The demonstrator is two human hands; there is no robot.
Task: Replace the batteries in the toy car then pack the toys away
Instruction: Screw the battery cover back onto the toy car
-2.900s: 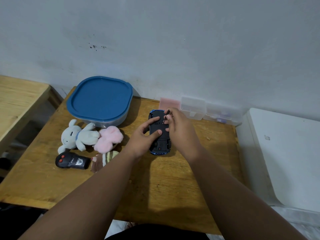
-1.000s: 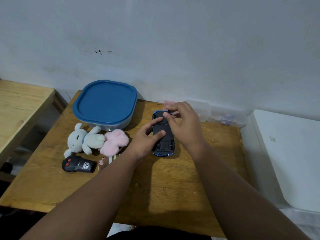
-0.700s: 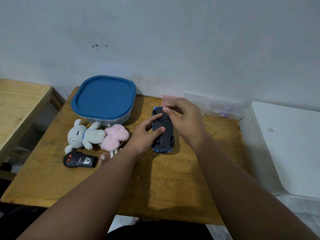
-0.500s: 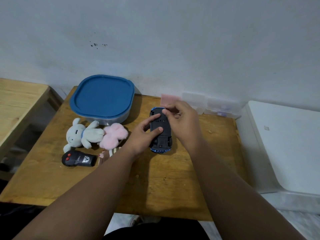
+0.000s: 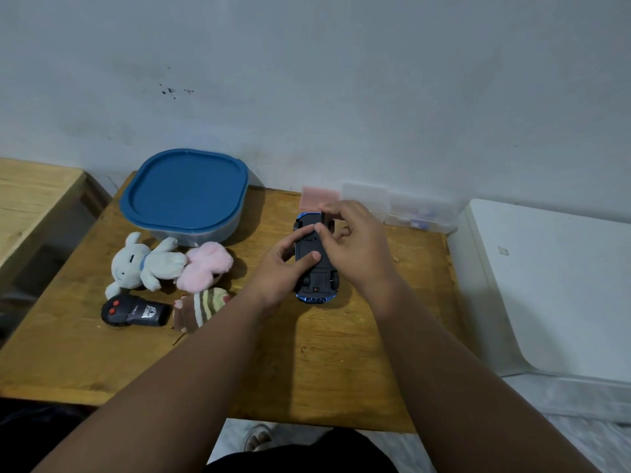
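Note:
A blue toy car lies upside down on the wooden table, its black underside facing up. My left hand grips the car's left side, thumb across the underside. My right hand is over the car's far end and pinches a thin dark piece, apparently the battery cover, between thumb and forefinger. A black remote with red buttons lies at the left. A white plush, a pink plush and a striped plush lie beside it.
A container with a blue lid stands at the back left against the wall. A pink case and clear plastic boxes line the back edge. A white surface adjoins the table's right side, a wooden bench its left.
My right hand's thumb and forefinger have closed on the dark piece at the car's far end and raised it a little. My left hand keeps its hold on the car.

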